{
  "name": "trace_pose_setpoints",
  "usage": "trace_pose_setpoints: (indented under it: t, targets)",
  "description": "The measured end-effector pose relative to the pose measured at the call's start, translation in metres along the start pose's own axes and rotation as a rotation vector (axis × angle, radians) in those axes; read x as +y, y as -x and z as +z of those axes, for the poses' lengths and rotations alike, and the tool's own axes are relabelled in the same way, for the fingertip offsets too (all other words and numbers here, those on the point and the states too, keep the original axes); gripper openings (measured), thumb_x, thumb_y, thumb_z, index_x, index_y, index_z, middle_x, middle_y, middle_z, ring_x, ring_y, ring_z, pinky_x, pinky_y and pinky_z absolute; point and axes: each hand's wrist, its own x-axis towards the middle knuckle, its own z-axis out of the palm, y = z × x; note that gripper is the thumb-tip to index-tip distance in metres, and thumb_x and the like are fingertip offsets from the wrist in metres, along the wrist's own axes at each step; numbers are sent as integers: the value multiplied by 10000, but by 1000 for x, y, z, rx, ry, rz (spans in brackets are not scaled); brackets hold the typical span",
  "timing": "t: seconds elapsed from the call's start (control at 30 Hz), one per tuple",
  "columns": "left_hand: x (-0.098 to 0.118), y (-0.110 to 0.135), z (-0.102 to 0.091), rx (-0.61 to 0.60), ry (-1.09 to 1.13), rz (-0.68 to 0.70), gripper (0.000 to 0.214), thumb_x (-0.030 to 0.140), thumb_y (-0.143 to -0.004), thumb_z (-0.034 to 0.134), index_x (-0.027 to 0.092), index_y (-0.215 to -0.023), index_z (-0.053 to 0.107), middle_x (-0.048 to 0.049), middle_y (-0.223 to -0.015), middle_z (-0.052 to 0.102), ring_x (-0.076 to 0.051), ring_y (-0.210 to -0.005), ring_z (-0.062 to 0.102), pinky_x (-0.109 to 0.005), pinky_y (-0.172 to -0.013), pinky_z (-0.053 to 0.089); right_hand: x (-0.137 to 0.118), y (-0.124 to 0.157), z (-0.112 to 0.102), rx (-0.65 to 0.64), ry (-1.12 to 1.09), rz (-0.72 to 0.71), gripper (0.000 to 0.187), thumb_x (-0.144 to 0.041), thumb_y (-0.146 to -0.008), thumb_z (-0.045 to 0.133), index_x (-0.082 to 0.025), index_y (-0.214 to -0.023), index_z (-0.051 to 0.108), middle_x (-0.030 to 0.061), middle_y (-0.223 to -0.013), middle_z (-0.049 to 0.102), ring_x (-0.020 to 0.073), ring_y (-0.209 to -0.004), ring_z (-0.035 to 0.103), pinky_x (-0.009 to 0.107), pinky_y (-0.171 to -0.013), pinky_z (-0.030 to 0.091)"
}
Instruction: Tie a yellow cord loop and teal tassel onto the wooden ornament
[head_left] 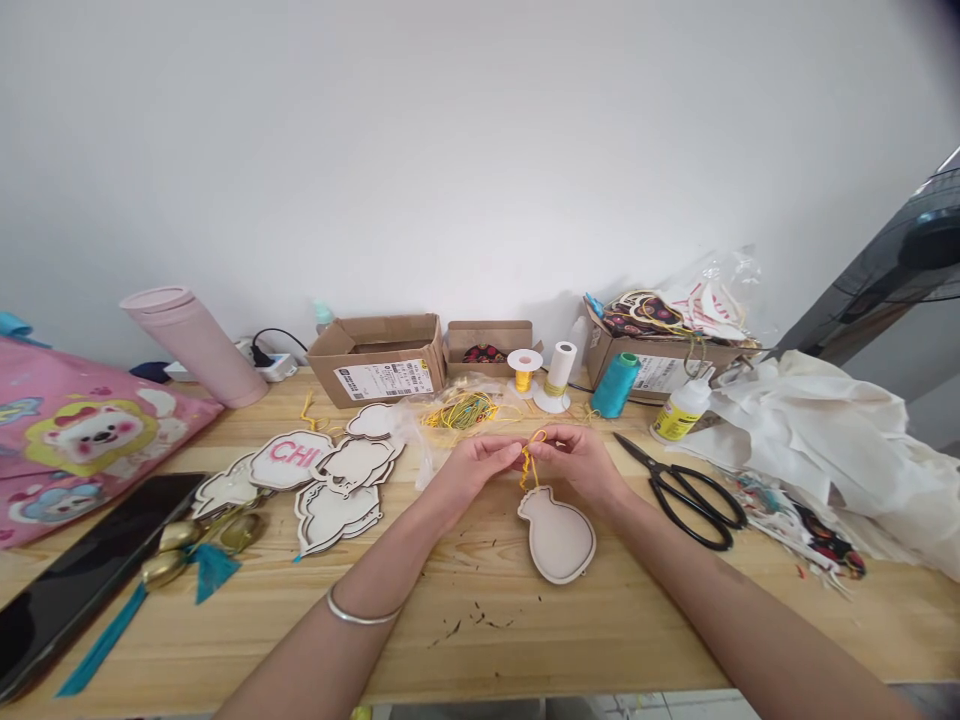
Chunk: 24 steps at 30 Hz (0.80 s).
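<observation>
Between my two hands a yellow cord [529,465] forms a loop, with a twisted part hanging below it. My left hand [484,462] pinches the cord from the left, and my right hand [574,460] pinches it from the right. The cord runs down to the top of a pale, pouch-shaped wooden piece [556,540] with a raised rim, which lies on or just above the table. Just behind my hands sits a bundle of yellow and green cords [461,411] on clear plastic.
Black scissors [694,500], a glue bottle [681,408] and white cloth [817,430] are to the right. Thread spools [618,385] and cardboard boxes [379,350] line the wall. On the left are stacked wooden shapes [341,510], a black phone-like slab [82,570] and a pink tumbler [195,345].
</observation>
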Motion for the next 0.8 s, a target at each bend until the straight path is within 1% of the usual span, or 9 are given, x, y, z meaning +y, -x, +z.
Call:
trace_pose_setpoints:
  t: [0.1,0.2,0.33,0.43,0.53,0.6,0.7,0.8]
  targets:
    - [-2,0,1,37,-7,-27,222,346,-726,585,162,-790,692,-23,-710,647,-99,-660,527,-235,-691,388,-2,0,1,-14,30,-45,246,-388,-627,655,-154,-603,586,-7,-628,564,99,-610,500,241,-624,404]
    - [-2,0,1,45,35,-72,209,342,-698,616,164,-781,689,-7,-685,637,-79,-612,499,-215,-627,360,-1,1,2,-15,13,-49,223,-363,-644,648,-152,-605,585,-13,-623,553,94,-608,490,240,-629,398]
    - [-1,2,2,22,94,-107,203,333,-682,633,148,-747,686,-12,-678,626,-82,-627,500,-223,-643,357,1,1,3,-17,-24,-58,212,-348,-633,660,-152,-606,586,-22,-625,534,85,-602,477,234,-618,396]
    - [1,2,2,14,103,-136,195,334,-670,641,152,-724,686,-10,-663,620,-90,-624,500,-237,-657,363,-1,2,3,-28,-12,-68,219,-361,-623,665,-156,-606,590,-19,-635,531,90,-612,480,236,-610,397]
    - [2,2,1,16,65,-142,192,340,-669,639,161,-719,686,-7,-649,613,-86,-595,480,-230,-616,349,-2,2,4,-42,-15,-75,223,-368,-623,664,-159,-602,589,-20,-625,526,92,-607,479,239,-606,397]
    - [1,2,1,31,22,-115,188,334,-673,635,162,-732,687,-8,-652,612,-84,-590,465,-224,-599,338,-2,2,4,-48,-34,-73,225,-367,-620,667,-158,-602,587,-20,-625,527,91,-604,480,241,-607,395]
    - [1,1,2,63,3,-78,169,317,-670,636,161,-716,684,-9,-662,615,-91,-611,470,-228,-616,343,0,1,3,-47,-51,-42,237,-377,-612,672,-156,-617,586,-18,-633,543,93,-606,486,245,-610,393]
    - [2,0,4,88,83,-92,156,310,-651,650,155,-663,672,-6,-628,602,-93,-610,480,-241,-645,359,1,1,1,1,-36,23,249,-394,-621,659,-161,-685,603,-10,-671,580,93,-614,494,244,-611,396]
